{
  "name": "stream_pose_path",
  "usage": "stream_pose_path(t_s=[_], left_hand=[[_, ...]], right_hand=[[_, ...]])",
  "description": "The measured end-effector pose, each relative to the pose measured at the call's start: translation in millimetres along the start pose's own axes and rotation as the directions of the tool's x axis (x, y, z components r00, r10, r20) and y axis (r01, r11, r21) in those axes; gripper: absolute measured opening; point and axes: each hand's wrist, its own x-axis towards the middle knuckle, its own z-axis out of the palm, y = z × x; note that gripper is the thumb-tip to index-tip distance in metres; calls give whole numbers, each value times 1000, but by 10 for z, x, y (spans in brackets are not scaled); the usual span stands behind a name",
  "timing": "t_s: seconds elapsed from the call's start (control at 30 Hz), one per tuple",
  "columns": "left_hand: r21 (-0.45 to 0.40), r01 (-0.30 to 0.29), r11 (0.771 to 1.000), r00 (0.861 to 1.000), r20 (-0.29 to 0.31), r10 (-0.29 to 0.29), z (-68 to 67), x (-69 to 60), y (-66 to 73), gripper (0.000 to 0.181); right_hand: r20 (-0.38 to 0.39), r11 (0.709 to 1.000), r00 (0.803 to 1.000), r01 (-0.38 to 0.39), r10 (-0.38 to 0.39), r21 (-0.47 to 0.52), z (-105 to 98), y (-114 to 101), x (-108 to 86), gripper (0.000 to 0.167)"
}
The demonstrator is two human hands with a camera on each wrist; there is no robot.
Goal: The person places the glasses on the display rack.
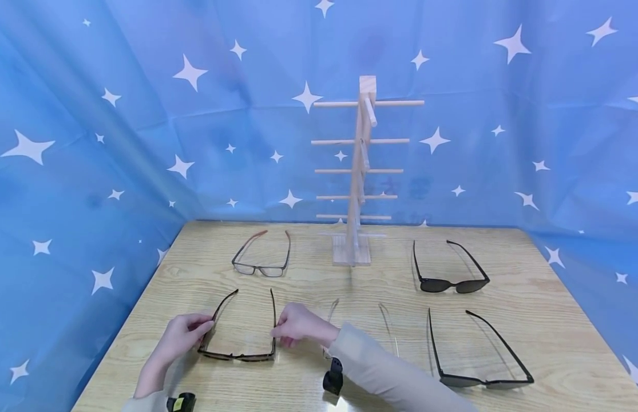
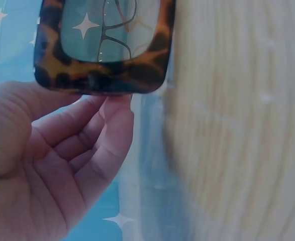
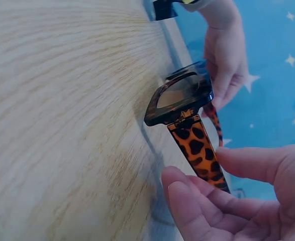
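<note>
A pair of tortoiseshell glasses is at the front left of the table, temples unfolded and pointing away from me. My left hand pinches its left temple between thumb and fingers. On the other side, my right hand holds the right temple, whose brown-and-black pattern shows clearly in the right wrist view. One spotted rim fills the top of the left wrist view. Thin-framed glasses lie beside my right arm, partly hidden by it.
A wooden display rack with several pegs stands at the back middle. Glasses with reddish temple tips lie back left; dark sunglasses and larger dark sunglasses lie at the right. A blue star-patterned curtain surrounds the table.
</note>
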Motion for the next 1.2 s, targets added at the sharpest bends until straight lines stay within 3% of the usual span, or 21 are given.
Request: stream_pose_path(t_s=[0.2, 0.43, 0.63, 0.77, 0.97, 1.2], left_hand=[[-109, 79, 991, 996, 52, -74, -18, -21, 3, 31], [-171, 160, 972, 987, 40, -156, -36, -21, 124, 34], [-285, 213, 934, 976, 29, -214, -30, -7, 274, 38], [-363, 229, 903, 971, 25, -236, 7, 15, 372, 41], [-482, 221, 848, 974, 63, -218, 103, 34, 529, 39], [-580, 176, 796, 984, 133, -120, 224, 69, 707, 36]], right_hand=[[57, 988, 998, -40, 32, 152, -70, 0, -28, 16], [123, 923, 992, -52, 6, 380, -239, -14, -91, 12], [108, 898, 993, -9, -43, 441, -384, -12, -165, 14], [89, 895, 994, 19, -66, 446, -501, -6, -223, 15], [52, 891, 995, 53, -85, 450, -688, 54, -320, 22], [4, 880, 997, 69, -81, 470, -888, 161, -409, 18]])
